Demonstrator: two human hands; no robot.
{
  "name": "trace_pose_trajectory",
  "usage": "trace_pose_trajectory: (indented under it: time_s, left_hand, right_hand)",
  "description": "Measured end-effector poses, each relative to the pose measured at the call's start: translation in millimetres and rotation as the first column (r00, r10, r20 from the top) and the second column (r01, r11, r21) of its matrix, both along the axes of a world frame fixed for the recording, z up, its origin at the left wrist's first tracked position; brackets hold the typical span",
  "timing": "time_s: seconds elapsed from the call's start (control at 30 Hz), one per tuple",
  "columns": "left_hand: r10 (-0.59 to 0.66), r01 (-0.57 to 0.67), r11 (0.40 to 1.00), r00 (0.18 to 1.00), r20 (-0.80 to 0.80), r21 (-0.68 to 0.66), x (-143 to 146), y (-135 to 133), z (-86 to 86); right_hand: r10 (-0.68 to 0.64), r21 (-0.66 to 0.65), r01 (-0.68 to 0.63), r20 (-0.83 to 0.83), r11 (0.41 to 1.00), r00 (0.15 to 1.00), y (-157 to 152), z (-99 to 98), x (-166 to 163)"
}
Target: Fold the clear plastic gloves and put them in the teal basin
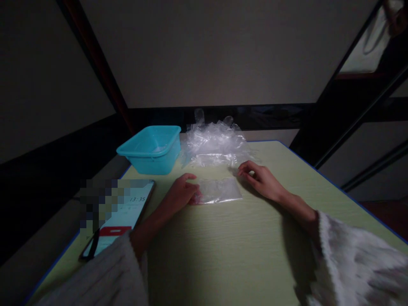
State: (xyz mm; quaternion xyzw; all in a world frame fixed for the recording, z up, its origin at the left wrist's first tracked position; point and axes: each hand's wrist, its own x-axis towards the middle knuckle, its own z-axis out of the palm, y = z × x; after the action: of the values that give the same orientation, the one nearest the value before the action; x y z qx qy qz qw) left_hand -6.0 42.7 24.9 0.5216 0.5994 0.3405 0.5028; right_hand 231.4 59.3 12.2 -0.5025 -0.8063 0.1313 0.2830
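Note:
A flat clear plastic bag (219, 191) lies on the table in front of me, with a reddish strip at its left end. At that end is my left hand (182, 192), closed on the bag's edge; its index finger reaches out above the others. Just past the bag's right end, my right hand (263, 180) rests on its side with loosely bent fingers. A gap shows between its thumb and fingers, and it holds nothing. Behind both hands sits a crumpled heap of clear plastic (216, 142).
A turquoise plastic basin (149, 159) stands at the back left of the pale table (223, 250), which has a blue edge. Left of my forearm lies a phone (127, 216) with its screen lit. A wall panel (207, 55) rises behind the table.

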Motion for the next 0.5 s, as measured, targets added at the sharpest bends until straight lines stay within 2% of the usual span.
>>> trace_pose_trajectory:
  time_s: [0.1, 0.2, 0.5]
  left_hand:
    - [-0.003, 0.003, 1.000, 1.000, -0.014, -0.008, 0, 1, -0.6]
    - [-0.004, 0.004, 1.000, 1.000, -0.030, -0.009, -1, 1, -1.1]
    - [-0.014, 0.014, 1.000, 0.999, -0.036, 0.008, 1, 1, -0.8]
  right_hand:
    - [0.111, -0.028, -0.115, -0.105, 0.993, 0.988, 1, -3.9, 3]
    - [0.167, -0.051, -0.179, -0.185, 0.983, 0.968, 2, -8.7, 2]
    - [0.096, -0.099, -0.128, -0.279, 0.987, 0.956, 11, -14.8, -10]
